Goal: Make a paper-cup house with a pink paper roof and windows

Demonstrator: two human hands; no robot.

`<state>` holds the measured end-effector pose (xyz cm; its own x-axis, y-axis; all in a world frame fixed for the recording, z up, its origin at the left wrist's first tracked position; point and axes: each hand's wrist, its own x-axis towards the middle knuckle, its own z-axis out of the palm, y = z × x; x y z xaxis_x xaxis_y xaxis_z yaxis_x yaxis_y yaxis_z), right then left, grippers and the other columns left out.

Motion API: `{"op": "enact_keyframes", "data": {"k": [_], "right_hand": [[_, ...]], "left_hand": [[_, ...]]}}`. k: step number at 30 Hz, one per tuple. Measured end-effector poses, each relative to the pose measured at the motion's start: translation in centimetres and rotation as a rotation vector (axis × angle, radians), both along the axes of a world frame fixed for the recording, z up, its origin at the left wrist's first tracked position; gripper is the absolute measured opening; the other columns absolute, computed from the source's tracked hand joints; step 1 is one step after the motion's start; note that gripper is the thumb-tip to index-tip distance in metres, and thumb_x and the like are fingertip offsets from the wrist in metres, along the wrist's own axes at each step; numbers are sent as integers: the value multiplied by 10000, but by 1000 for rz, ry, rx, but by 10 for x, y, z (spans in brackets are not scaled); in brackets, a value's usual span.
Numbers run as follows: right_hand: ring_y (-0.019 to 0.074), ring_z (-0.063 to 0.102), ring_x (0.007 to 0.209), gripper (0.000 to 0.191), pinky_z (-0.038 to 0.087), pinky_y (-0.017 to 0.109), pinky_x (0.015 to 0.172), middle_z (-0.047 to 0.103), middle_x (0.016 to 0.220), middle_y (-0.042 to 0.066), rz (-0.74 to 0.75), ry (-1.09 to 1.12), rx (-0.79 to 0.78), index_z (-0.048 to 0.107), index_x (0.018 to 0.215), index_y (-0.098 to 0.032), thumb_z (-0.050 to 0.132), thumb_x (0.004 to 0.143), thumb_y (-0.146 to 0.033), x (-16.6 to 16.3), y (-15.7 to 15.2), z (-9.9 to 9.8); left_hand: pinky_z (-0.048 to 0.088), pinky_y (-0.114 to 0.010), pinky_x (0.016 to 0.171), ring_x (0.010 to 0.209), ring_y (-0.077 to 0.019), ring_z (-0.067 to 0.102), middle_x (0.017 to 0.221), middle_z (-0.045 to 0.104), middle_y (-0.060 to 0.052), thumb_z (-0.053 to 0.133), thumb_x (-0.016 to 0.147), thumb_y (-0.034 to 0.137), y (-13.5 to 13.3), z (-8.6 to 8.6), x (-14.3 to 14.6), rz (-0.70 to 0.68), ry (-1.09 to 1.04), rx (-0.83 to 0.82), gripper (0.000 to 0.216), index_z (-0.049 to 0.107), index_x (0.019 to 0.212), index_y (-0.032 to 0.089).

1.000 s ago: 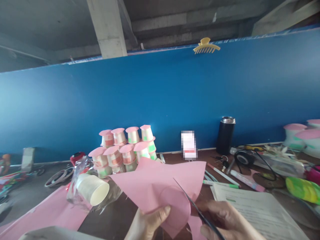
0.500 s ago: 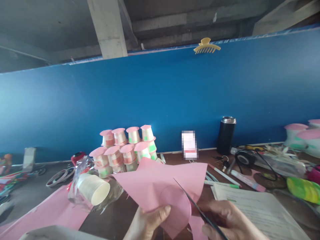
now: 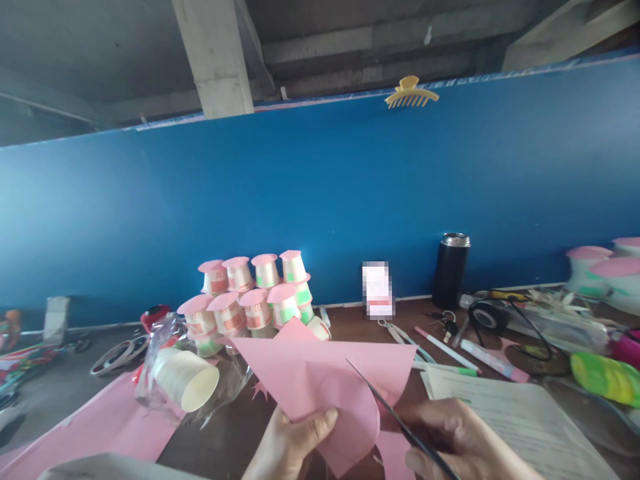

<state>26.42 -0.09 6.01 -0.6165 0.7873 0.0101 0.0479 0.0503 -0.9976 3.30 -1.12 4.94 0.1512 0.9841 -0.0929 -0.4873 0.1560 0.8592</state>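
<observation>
Pink paper (image 3: 320, 363) hung over the dark desk (image 3: 225, 433), pinched in my left hand (image 3: 295, 437); my right hand (image 3: 460, 430) was closed around black scissors (image 3: 411, 435), partly hidden. Beyond stood a blue partition (image 3: 320, 187) below concrete beams (image 3: 320, 52), and a pixelated panel (image 3: 379, 290) I couldn't read.

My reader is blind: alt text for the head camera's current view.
The left hand holds pink paper; the right hand holds what looks like dark scissors across it. Behind stand stacked paper cups with pink tops and a black flask, before a blue partition.
</observation>
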Motion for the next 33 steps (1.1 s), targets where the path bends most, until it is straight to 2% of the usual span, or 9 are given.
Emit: {"op": "enact_keyframes", "data": {"k": [3, 9, 13, 17, 23, 26, 33], "right_hand": [[49, 308, 503, 399, 269, 197, 492, 379, 539, -74, -6, -30, 23, 682, 732, -133, 669, 841, -517, 1, 0, 1], [40, 298, 477, 302, 242, 207, 485, 393, 523, -81, 34, -45, 47, 737, 879, -136, 668, 874, -429, 5, 3, -6], [49, 314, 498, 288, 276, 210, 504, 384, 529, -81, 27, -27, 31, 739, 883, -138, 678, 868, -418, 5, 3, -5], [73, 361, 551, 333, 284, 219, 516, 415, 551, -60, 45, -35, 39, 729, 803, -120, 672, 861, -442, 5, 4, -4], [67, 374, 547, 356, 288, 211, 510, 505, 609, -35, 55, -79, 40, 738, 845, -124, 659, 864, -470, 8, 5, -5], [55, 366, 509, 373, 281, 204, 496, 489, 567, -49, 69, -44, 43, 753, 882, -134, 640, 873, -490, 9, 6, -6], [61, 379, 525, 273, 292, 200, 500, 487, 569, -47, 29, -81, 41, 768, 895, -132, 650, 871, -376, 7, 6, -8]], "left_hand": [[516, -482, 934, 1046, -402, 672, 1010, 755, -192, 862, 640, 337, 0, 0, -1, 0, -11, 0, 645, 672, 1198, 77], [515, -490, 934, 1027, -403, 680, 990, 760, -189, 872, 617, 340, 1, -2, -1, 15, -5, -6, 665, 674, 1197, 83], [517, -500, 928, 1020, -408, 681, 994, 757, -196, 870, 613, 354, 1, -3, -2, 18, 8, 8, 679, 669, 1200, 78], [526, -500, 909, 1032, -415, 676, 987, 759, -195, 865, 613, 373, 1, -1, -2, 17, 31, 14, 688, 665, 1199, 73], [533, -478, 887, 1060, -411, 664, 998, 756, -196, 857, 637, 372, -1, 6, -4, -20, 65, 39, 696, 646, 1229, 74], [533, -467, 884, 1052, -403, 669, 989, 759, -191, 865, 634, 355, -2, 8, -4, -13, 57, 21, 699, 643, 1234, 74], [533, -456, 874, 991, -382, 696, 982, 762, -182, 874, 628, 345, -3, 10, -5, -10, 62, -1, 726, 624, 1256, 80]]}}
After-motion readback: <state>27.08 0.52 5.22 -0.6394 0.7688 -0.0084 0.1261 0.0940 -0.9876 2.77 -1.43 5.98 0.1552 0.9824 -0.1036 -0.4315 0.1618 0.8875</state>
